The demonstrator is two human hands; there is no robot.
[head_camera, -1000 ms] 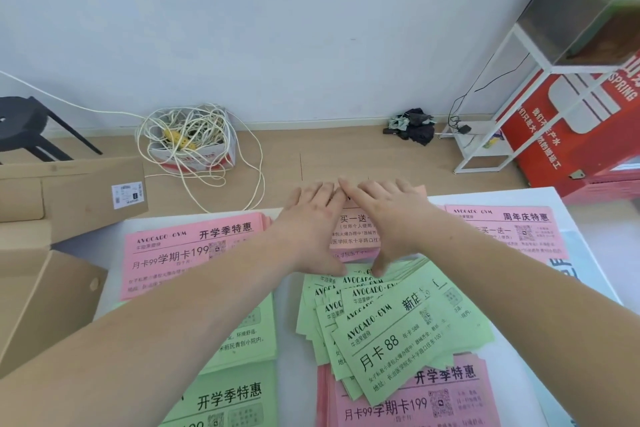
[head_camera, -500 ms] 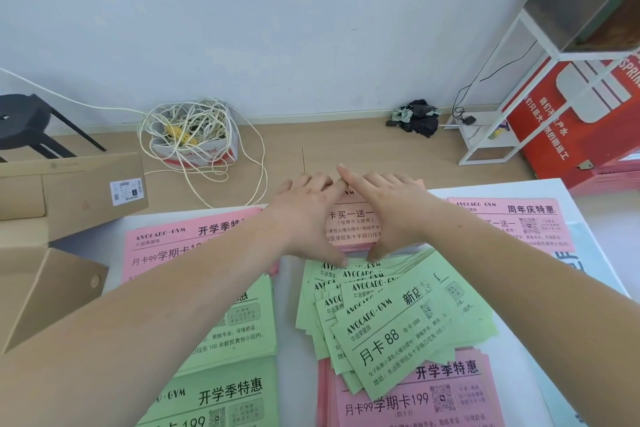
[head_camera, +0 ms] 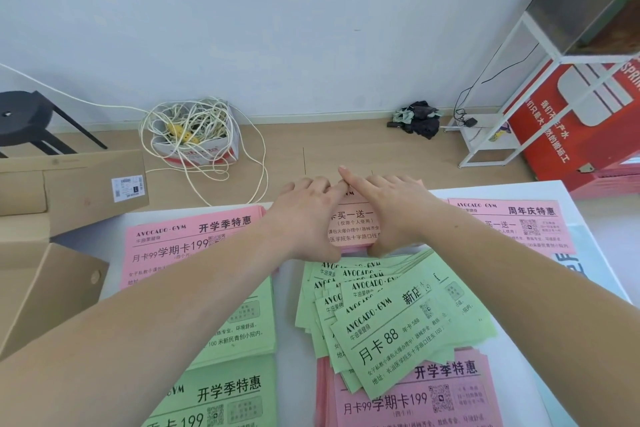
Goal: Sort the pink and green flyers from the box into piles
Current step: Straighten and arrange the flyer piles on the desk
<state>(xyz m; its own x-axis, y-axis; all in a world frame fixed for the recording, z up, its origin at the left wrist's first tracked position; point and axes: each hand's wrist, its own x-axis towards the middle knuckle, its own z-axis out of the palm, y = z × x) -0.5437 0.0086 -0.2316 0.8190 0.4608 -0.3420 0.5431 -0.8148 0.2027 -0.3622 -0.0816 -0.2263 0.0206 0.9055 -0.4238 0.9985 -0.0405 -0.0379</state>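
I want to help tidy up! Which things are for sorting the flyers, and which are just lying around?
For the job: left hand, right hand, pink pile under them, left pink pile, right pink pile, fanned green flyers, left green pile, cardboard box.

Just lying about: cable tangle, black stool, dark cloth, white rack, red box.

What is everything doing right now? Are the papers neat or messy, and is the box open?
left hand: lying on the middle pink stack
right hand: on the same stack, forefinger straight
middle pink stack: neat, between both thumbs
green flyers: messy, fanned over the near pink stack
left pink stack: neat, flat
left green stack: neat, flat
cardboard box: open
white cord: tangled, on the floor
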